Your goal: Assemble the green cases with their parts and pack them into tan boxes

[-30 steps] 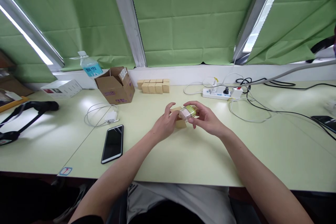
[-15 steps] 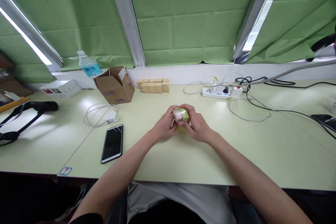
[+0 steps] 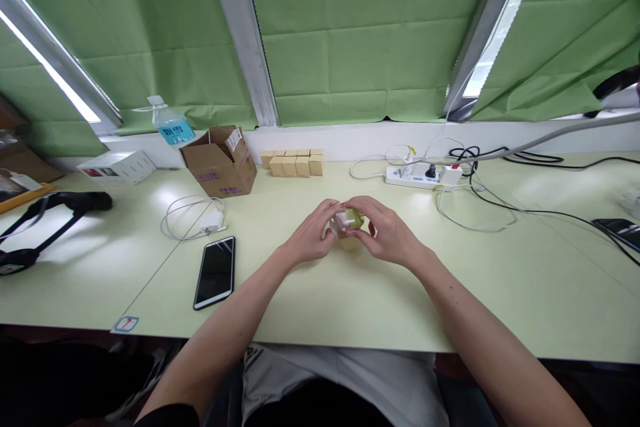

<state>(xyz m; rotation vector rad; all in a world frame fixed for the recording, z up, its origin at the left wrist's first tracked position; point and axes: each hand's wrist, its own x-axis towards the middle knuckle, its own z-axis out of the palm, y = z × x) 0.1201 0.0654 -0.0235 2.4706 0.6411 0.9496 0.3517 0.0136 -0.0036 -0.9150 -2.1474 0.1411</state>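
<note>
Both hands meet over the middle of the table, around a small clear and yellow-green object. My left hand grips its clear left end between thumb and fingers. On the yellow-green right end, my right hand is closed, thumb below and fingers above. A yellowish patch shows on the table just below the object; what it is cannot be made out.
Several small tan boxes stand near the wall. To their left are an open cardboard box, a bottle and a white box. A phone, charger and power strip lie on the table.
My right hand has shifted slightly right, and the yellow-green end has moved a little away from my left hand. The object looks more stretched out or turned between my fingers.
</note>
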